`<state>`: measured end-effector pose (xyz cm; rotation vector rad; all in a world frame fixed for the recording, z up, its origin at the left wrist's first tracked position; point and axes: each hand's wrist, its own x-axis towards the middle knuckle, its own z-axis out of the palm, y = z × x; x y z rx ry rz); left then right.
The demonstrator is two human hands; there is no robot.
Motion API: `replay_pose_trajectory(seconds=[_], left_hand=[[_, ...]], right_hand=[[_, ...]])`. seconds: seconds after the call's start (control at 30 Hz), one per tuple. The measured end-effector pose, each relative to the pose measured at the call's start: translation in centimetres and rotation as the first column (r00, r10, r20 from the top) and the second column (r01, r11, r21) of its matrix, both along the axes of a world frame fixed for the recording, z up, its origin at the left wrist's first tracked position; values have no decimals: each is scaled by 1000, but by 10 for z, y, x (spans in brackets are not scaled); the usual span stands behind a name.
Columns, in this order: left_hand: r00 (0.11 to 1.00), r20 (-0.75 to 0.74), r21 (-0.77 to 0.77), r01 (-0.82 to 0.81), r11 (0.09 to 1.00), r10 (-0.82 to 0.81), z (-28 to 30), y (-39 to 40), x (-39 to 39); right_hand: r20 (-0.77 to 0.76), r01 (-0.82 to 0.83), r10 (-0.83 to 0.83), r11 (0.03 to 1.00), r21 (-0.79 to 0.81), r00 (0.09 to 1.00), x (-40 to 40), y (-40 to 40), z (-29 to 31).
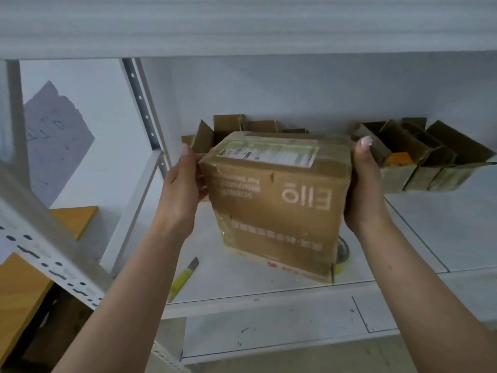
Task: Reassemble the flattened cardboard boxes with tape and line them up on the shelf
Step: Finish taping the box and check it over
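A taped brown cardboard box (277,200) with a white shipping label on top is held above the white shelf (419,227). My left hand (183,189) grips its left side and my right hand (363,189) grips its right side, thumbs up along the top edges. Behind it, open-topped cardboard boxes (236,127) stand at the back of the shelf. A second row of open boxes (419,154) stands at the back right. A tape roll (343,254) lies on the shelf, mostly hidden behind the held box.
A yellow utility knife (184,277) lies near the shelf's front edge on the left. A perforated metal upright (142,103) borders the shelf on the left, and another slanted rail (45,251) crosses the lower left. An upper shelf board (242,25) hangs overhead. Orange wooden boards (75,219) sit left.
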<state>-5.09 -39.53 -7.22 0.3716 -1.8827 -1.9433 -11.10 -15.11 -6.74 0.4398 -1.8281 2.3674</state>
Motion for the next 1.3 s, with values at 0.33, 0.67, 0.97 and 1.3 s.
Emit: replay_pose_trajectory(seconds=[0.33,0.67,0.97,1.3], left_hand=[[989,87,40,116,992,-119,-13,9,-35],[943,182,-188,312,931,-279,-37,2,-72],[980,154,-653,195,731,-125,-35,0,-77],[946,46,-789,232,570,-321,10,31,-52]], right_hand=[[72,1,-17,976,216,997,32,-25,-52],[118,-39,-19,881,471,993,24,0,-89],[272,-240,38,-361,901,962,-5,55,-146],[-80,112,-97,388,915,992,-8,68,-50]])
